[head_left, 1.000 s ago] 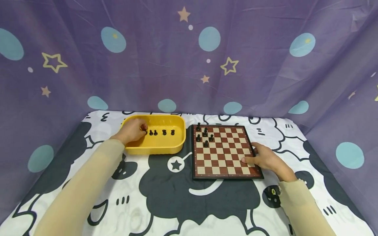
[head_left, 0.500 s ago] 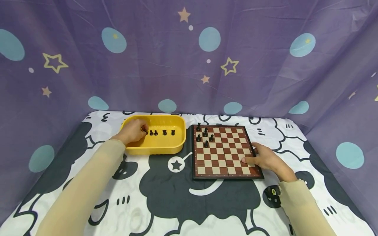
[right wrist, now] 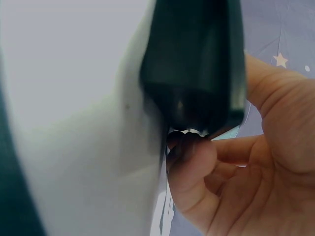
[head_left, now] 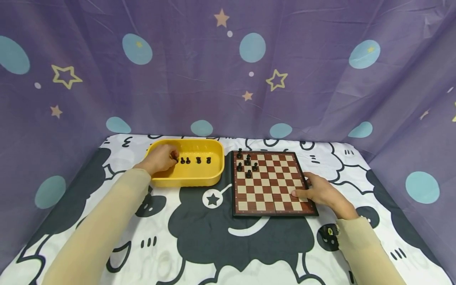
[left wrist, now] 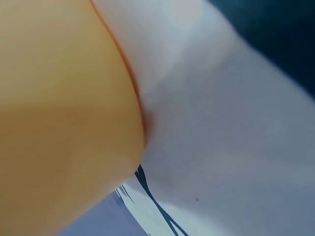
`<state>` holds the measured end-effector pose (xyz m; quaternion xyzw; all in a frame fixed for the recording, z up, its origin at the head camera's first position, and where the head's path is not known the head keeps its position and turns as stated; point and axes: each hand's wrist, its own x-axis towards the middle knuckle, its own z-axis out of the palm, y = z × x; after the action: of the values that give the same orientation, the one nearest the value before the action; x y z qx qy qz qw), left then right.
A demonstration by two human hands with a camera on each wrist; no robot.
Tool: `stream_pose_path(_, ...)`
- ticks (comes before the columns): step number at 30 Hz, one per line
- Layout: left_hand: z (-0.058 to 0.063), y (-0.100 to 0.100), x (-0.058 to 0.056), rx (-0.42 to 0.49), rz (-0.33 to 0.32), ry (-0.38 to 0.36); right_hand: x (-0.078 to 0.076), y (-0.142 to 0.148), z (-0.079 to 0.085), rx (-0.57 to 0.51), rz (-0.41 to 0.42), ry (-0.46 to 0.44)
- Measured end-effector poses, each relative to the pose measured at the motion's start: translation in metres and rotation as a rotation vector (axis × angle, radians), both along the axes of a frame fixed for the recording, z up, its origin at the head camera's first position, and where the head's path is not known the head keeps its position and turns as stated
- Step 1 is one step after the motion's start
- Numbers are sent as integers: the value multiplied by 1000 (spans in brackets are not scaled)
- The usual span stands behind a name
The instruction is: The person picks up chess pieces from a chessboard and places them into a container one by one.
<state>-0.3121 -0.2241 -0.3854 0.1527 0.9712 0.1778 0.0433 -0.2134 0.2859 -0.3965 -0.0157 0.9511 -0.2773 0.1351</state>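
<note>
One red-and-cream chessboard [head_left: 257,194], right edge clamped by the right hand [head_left: 318,190], carries six black pieces [head_left: 248,174]. Left of it, one yellow tray [head_left: 189,180] holds four matching pieces [head_left: 187,160]; the left hand [head_left: 159,157] pinches another piece [head_left: 176,160].

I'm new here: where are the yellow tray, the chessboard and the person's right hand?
Yellow tray [head_left: 183,182]: head view, outside of its near wall.
Chessboard [head_left: 273,185]: head view, bare squares near its middle.
Right hand [head_left: 322,191]: head view, back of the hand.
</note>
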Motion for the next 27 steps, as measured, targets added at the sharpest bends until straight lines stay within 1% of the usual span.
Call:
stream_pose_path(5, 3, 1, 2, -5, 2, -4, 0, 0, 0, -5, -4, -3)
stream_pose_path(10, 6, 3, 5, -14, 19, -19, -1, 0, -1, -3, -15, -9)
stream_pose_path(13, 8, 3, 9, -24, 25, -12, -1, 1, -1, -5, -8, -7)
stream_pose_path(19, 12, 5, 18, -33, 35, 27, -1, 2, 1, -10, -5, -2)
stream_pose_path(24, 14, 7, 26, -10, 48, 23, -1, 2, -1, 4, -8, -8)
stream_pose_path(27, 14, 8, 31, 18, 44, 31, -1, 2, -1, 7, -11, -11)
